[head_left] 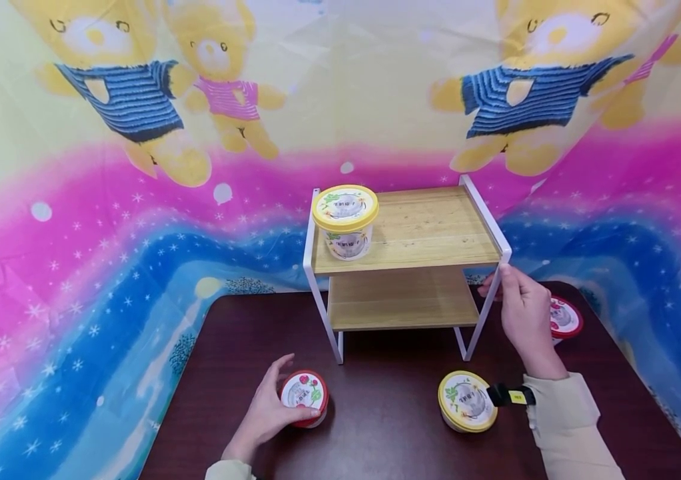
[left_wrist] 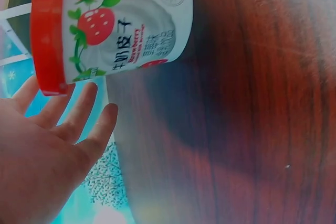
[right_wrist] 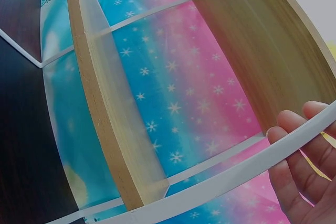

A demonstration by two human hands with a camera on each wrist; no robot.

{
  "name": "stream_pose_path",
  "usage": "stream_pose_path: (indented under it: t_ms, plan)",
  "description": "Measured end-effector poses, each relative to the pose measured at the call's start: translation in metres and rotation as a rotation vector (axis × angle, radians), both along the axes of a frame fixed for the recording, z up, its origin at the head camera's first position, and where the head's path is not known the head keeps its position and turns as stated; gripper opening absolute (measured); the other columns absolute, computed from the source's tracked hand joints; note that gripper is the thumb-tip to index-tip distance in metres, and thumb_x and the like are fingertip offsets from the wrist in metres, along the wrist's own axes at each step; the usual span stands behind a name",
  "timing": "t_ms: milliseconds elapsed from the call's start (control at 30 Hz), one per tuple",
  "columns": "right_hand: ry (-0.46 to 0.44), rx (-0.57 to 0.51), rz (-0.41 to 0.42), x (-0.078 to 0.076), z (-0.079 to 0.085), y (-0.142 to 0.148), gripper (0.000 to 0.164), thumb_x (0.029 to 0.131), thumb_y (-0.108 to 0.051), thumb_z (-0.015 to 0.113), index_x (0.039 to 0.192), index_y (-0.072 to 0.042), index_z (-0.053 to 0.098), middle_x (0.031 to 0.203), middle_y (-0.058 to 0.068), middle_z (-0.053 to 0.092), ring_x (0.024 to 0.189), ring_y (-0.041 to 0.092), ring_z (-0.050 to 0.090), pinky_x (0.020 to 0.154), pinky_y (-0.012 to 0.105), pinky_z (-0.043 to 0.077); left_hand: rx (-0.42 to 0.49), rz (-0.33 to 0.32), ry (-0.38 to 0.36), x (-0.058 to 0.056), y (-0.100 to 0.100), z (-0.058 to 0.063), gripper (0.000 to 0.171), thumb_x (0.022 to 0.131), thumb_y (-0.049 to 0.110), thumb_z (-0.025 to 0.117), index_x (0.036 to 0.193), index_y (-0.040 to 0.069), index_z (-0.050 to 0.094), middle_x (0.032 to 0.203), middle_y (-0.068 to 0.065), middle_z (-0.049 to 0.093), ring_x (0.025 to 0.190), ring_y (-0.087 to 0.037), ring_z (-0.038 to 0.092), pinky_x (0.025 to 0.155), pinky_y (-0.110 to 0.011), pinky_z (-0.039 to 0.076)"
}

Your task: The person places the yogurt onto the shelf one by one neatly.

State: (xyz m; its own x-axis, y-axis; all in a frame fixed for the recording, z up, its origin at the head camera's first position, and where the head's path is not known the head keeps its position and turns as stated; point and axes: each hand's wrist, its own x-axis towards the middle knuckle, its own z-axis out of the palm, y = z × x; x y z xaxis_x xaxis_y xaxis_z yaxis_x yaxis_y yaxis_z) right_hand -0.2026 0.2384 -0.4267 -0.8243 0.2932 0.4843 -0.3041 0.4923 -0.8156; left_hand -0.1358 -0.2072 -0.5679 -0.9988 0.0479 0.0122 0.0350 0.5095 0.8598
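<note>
A tub with a red lid and strawberry print (head_left: 304, 393) stands on the table at front left. My left hand (head_left: 268, 407) is around its left side, the thumb over the near edge of the lid. In the left wrist view the fingers (left_wrist: 86, 108) are spread and fairly straight beside the red lid. My right hand (head_left: 523, 310) grips the white frame of a two-tier wooden shelf (head_left: 436, 227) at its front right upright. The right wrist view has the fingers (right_wrist: 302, 166) curled behind the white bar (right_wrist: 231, 177).
A yellow-lidded tub (head_left: 346, 223) stands on the shelf's top left. Another yellow-lidded tub (head_left: 468, 401) is on the dark table (head_left: 376, 427), near the right wrist strap. Behind the right hand, a red-lidded tub (head_left: 565, 317) is partly hidden. A bear-print cloth (head_left: 340, 87) hangs behind.
</note>
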Motion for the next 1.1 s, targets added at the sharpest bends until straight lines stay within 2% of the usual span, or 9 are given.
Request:
stream_pose_path:
  t_ms: [133, 467, 733, 1100]
  plan:
    - [0.003, -0.001, 0.002, 0.0, -0.001, 0.0, 0.047, 0.111, -0.032, 0.044, 0.095, 0.001, 0.072, 0.087, 0.012, 0.073, 0.076, -0.001, 0.067, 0.072, 0.011, 0.051, -0.019, -0.002, -0.005, 0.001, 0.002, -0.004, 0.117, 0.051, 0.045, 0.102, 0.15, 0.021, 0.043, 0.146, -0.011, 0.051, 0.121, -0.025, 0.055, 0.096, -0.047, 0.047]
    - [0.001, 0.013, -0.008, 0.0, -0.001, 0.0, 0.049, 0.111, -0.035, 0.044, 0.094, 0.001, 0.072, 0.086, 0.011, 0.072, 0.076, 0.0, 0.067, 0.072, 0.012, 0.051, -0.03, 0.002, 0.018, 0.004, 0.003, -0.008, 0.119, 0.048, 0.046, 0.102, 0.149, 0.021, 0.044, 0.145, -0.01, 0.051, 0.12, -0.023, 0.052, 0.101, -0.051, 0.042]
    - [-0.006, 0.001, 0.005, -0.001, 0.0, 0.0, 0.046, 0.111, -0.032, 0.044, 0.097, 0.0, 0.073, 0.089, 0.011, 0.073, 0.077, 0.001, 0.068, 0.073, 0.011, 0.051, 0.007, -0.011, 0.0, 0.007, 0.005, -0.01, 0.119, 0.048, 0.033, 0.105, 0.148, 0.02, 0.043, 0.137, 0.0, 0.055, 0.114, -0.016, 0.055, 0.102, -0.046, 0.042]
    - [-0.015, -0.001, -0.001, 0.0, 0.0, 0.0, 0.046, 0.111, -0.034, 0.044, 0.096, -0.001, 0.072, 0.088, 0.01, 0.072, 0.077, 0.003, 0.069, 0.073, 0.011, 0.051, -0.011, -0.026, 0.012, 0.009, 0.006, -0.015, 0.12, 0.046, 0.033, 0.106, 0.148, 0.02, 0.043, 0.13, 0.007, 0.056, 0.112, -0.014, 0.055, 0.101, -0.042, 0.042]
